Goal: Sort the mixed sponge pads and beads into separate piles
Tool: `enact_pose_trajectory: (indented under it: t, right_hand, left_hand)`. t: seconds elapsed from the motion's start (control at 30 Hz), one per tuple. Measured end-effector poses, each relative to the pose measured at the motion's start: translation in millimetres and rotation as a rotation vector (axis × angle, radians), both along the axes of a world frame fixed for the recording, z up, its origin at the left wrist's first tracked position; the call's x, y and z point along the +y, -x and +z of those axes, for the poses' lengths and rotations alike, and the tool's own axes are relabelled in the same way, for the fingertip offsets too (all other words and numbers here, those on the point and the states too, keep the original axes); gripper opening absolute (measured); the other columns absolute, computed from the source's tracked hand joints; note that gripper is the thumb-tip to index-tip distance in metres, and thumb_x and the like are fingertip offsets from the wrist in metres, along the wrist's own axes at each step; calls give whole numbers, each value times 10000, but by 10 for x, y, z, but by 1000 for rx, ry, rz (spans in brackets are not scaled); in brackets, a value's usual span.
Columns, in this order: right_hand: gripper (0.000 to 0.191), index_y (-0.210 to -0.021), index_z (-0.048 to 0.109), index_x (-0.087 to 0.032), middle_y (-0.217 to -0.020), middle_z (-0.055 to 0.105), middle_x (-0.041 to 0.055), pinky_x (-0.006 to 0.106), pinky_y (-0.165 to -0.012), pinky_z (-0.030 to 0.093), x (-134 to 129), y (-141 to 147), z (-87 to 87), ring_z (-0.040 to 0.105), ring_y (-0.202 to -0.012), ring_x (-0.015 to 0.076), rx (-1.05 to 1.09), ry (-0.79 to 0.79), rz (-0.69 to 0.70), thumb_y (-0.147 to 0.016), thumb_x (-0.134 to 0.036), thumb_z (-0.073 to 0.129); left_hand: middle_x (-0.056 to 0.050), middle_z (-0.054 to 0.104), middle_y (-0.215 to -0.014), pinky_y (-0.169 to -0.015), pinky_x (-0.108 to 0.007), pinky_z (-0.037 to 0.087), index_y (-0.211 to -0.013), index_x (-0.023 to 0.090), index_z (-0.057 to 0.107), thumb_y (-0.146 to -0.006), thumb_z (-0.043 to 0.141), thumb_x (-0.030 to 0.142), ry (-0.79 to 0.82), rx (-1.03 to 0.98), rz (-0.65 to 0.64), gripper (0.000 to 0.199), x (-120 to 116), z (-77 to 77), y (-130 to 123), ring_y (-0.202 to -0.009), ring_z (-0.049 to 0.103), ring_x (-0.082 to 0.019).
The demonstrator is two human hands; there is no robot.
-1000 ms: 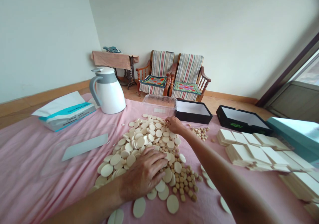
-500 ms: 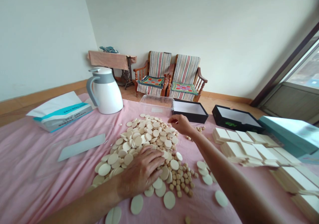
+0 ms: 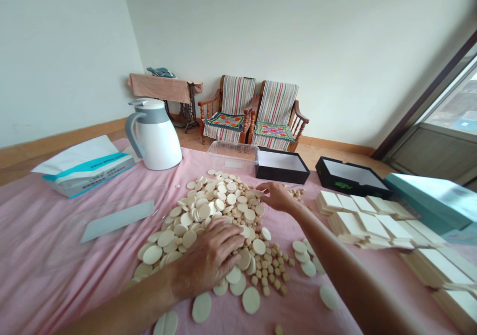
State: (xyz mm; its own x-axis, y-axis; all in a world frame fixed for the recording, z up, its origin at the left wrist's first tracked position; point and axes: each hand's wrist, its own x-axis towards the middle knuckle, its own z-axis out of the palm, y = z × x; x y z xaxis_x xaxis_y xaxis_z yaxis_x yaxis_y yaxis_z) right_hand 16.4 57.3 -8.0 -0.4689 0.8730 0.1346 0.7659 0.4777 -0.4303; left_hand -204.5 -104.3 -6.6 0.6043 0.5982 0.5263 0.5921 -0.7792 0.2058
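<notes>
Around the disc heap [image 3: 214, 198], a printed pack [image 3: 89, 173] lay at ten o'clock, a jug [image 3: 160, 143] at eleven, a clear tub [image 3: 233, 156] at twelve, white-lined black box [image 3: 281, 175] at one, second box [image 3: 346, 185] at two. Discs lay beneath the left hand [image 3: 208, 255], palm-down, fingers slightly apart; the heap's edge lay just beside the right hand [image 3: 278, 196], fingertips curled towards ten, grip unclear.

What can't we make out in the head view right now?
All head view:
- Pile under the left hand: hidden by the hand.
- What, if anything, the right hand holds: too small and blurred at the fingers.
- Inside of jug: hidden by its wall and lid.
- Front-right tiles: cut off by right edge.
</notes>
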Motion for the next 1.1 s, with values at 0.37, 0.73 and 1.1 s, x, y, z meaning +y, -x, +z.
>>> enact_pose_trajectory:
  t: [0.37,0.73,1.1]
  right_hand:
    - [200,-883,683,-134,-868,683,81,267,-718,419,-77,12,-44,596,-791,180,-3,-133,-122,-700,-144,603]
    - [194,-920,678,-134,-886,700,93,253,-706,415,-134,52,141,621,-816,181,-116,-73,-122,-773,-121,551]
    - [173,-791,655,-139,-824,642,94,248,-692,349,-173,15,-172,565,-803,175,-200,-94,-108,-732,-59,513]
  left_hand:
    - [-77,666,-1127,-1028,-421,410,-1117,171,620,-903,530,188,-6,24,7,232,6,18,0,-1049,609,-199]
    - [-80,668,-1129,-1034,-423,414,-1129,181,616,-915,515,189,4,16,1,236,-3,35,-1,-1061,611,-198]
    - [-83,662,-1141,-1024,-451,416,-1125,170,604,-910,513,179,21,30,3,234,0,34,0,-1060,609,-210]
